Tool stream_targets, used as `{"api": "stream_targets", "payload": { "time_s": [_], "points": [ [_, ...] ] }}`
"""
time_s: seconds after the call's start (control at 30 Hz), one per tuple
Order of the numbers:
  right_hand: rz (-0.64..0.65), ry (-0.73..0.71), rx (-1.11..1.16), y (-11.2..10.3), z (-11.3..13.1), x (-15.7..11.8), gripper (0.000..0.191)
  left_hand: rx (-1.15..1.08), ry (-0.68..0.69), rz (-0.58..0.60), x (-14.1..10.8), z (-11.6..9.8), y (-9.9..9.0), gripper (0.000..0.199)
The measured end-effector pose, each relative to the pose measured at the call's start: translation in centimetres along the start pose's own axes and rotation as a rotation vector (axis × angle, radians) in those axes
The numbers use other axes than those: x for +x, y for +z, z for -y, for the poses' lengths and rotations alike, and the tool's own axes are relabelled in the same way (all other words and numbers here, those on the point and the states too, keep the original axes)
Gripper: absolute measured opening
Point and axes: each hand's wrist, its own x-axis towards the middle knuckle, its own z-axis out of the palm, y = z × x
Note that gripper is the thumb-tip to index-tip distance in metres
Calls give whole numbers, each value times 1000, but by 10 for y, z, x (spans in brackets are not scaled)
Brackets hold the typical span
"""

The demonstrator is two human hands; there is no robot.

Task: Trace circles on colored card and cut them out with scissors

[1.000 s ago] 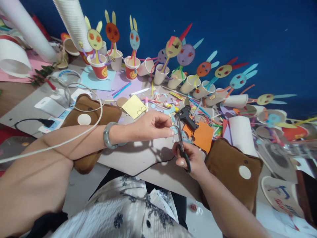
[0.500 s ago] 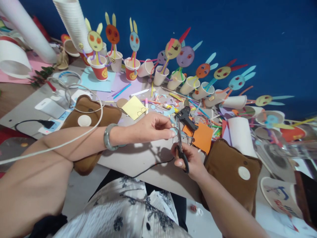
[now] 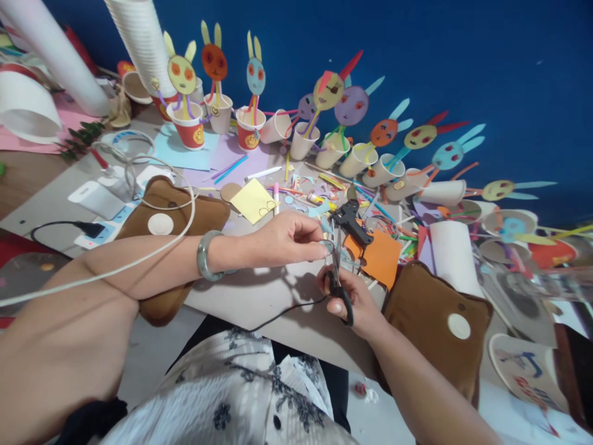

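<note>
My left hand pinches a small light-blue piece of paper between thumb and fingertips, above the table. A dark curved outline shows along that piece. With my right hand I grip a pair of scissors by the black handles, blades pointing up and away from me. The blades are beside the blue piece; whether they touch it I cannot tell. Just beyond them lies a black glue gun, near an orange sheet of paper. A yellow paper square with two drawn circles lies beyond my left hand.
Paper cups with rabbit-faced figures, such as a red cup, line the blue wall. Brown cushioned pouches lie at left and right. A white cable loops over my left forearm. Paper scraps litter the table.
The scissor blades appear a little closer together than before. My left hand keeps its pinch on the blue paper almost unmoved, while the whole view has shifted slightly.
</note>
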Motion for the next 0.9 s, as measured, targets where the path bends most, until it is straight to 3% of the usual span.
{"api": "stream_targets", "payload": {
  "time_s": [0.9],
  "points": [
    [-19, 42, -27, 0, -1, 0, 70, -14, -44, 16, -1, 0, 2, 16]
  ]
}}
